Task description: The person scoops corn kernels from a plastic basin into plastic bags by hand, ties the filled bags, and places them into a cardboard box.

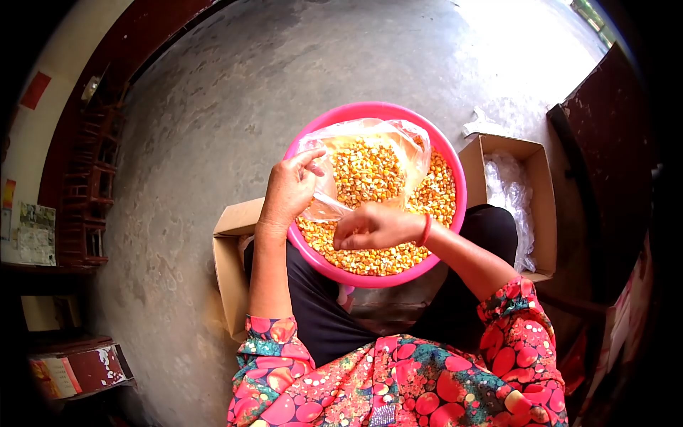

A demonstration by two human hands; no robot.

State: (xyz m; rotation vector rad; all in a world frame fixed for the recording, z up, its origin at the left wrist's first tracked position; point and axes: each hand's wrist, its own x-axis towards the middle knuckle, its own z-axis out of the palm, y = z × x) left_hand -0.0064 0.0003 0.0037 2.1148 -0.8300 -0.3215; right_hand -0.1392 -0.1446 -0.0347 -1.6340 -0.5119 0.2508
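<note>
A pink plastic basin point(461, 186) full of yellow-orange corn kernels point(380, 265) sits between my knees. Inside it a clear plastic bag point(416, 156) lies with its mouth spread wide, and more kernels are in the bag. My left hand point(290, 191) is closed on the bag's left edge, at the basin's left rim. Over the near part of the corn, just below the bag's near edge, my right hand point(377, 226) is curled with its fingers pointing left. Whatever its fingers hold is hidden from above.
An open cardboard box point(542, 206) with crumpled clear plastic bags point(511, 188) stands to the right of the basin. Another cardboard box point(229, 263) is by my left leg. Stacked wooden stools point(91, 178) line the left wall. Dark furniture point(605, 135) stands at the right.
</note>
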